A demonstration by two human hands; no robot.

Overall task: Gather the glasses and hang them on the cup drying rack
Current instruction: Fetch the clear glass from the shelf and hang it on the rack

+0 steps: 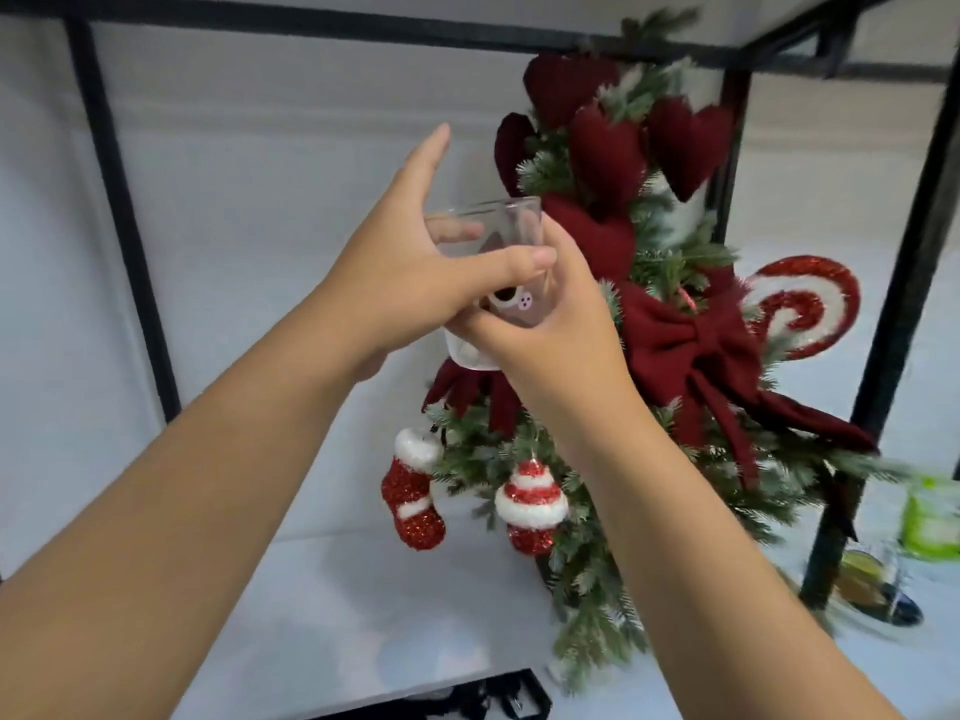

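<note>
Gathering step: my left hand [410, 272] and right hand [545, 324] together clasp the clear glass [483, 220], raised at 12 o'clock before the decorated tree [649, 283]; next, I judge, finding the unseen rack.

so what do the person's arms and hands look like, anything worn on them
Both forearms are bare right up to the frame edge: no sleeves show. The left hand and right hand wear no gloves, and no rings, watch or bracelets are visible. Fingernails look short and unpainted where they show.
</note>
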